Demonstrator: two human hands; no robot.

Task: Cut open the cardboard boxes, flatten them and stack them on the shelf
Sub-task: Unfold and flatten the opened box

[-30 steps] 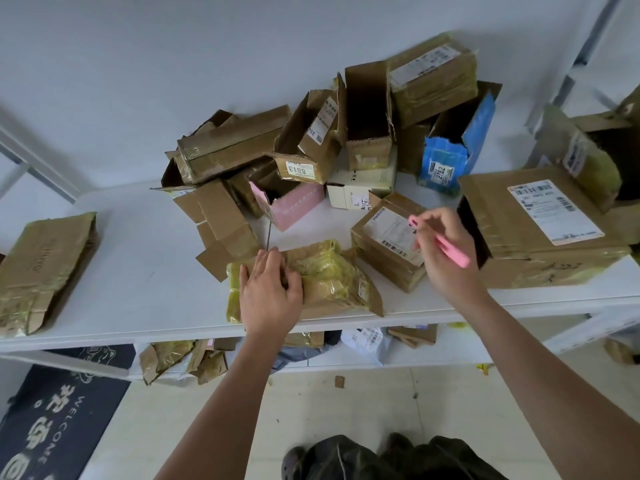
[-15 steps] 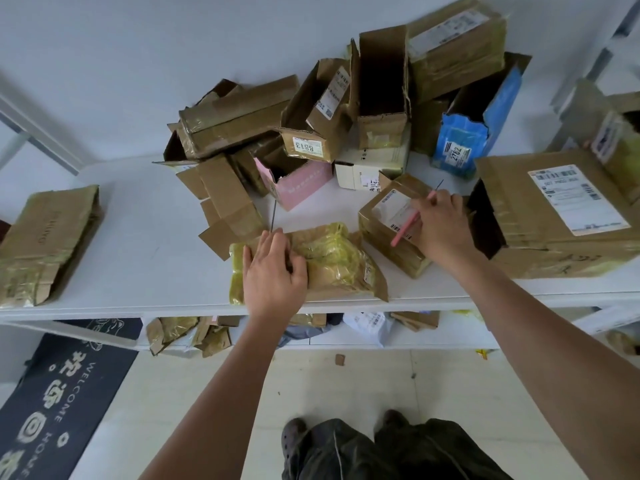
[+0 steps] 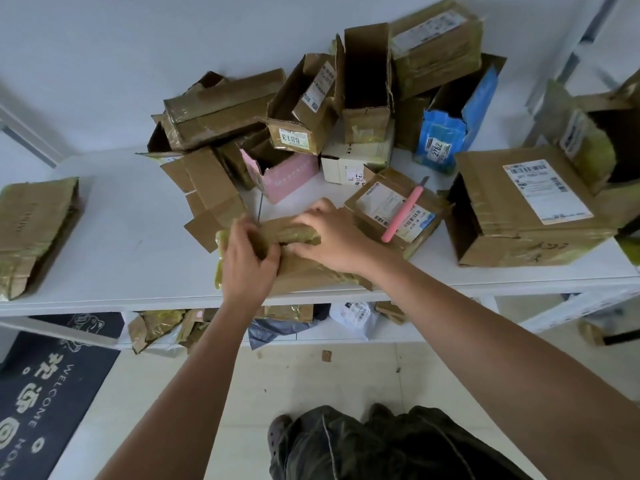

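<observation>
A flattened, tape-covered cardboard box lies at the front edge of the white shelf. My left hand grips its left end, fingers curled over a folded flap. My right hand presses and holds the box's right part. The pink box cutter lies loose on a small labelled brown box just right of my hands. Behind them is a heap of open boxes.
A stack of flattened boxes rests at the shelf's left end. A large brown box with a white label stands at the right. A lower shelf holds scraps and bags. On the floor lies a dark welcome mat.
My right hand put the pink cutter down on the small labelled box and moved left onto the flattened box. My left hand shifted from pressing flat to gripping the box's left end.
</observation>
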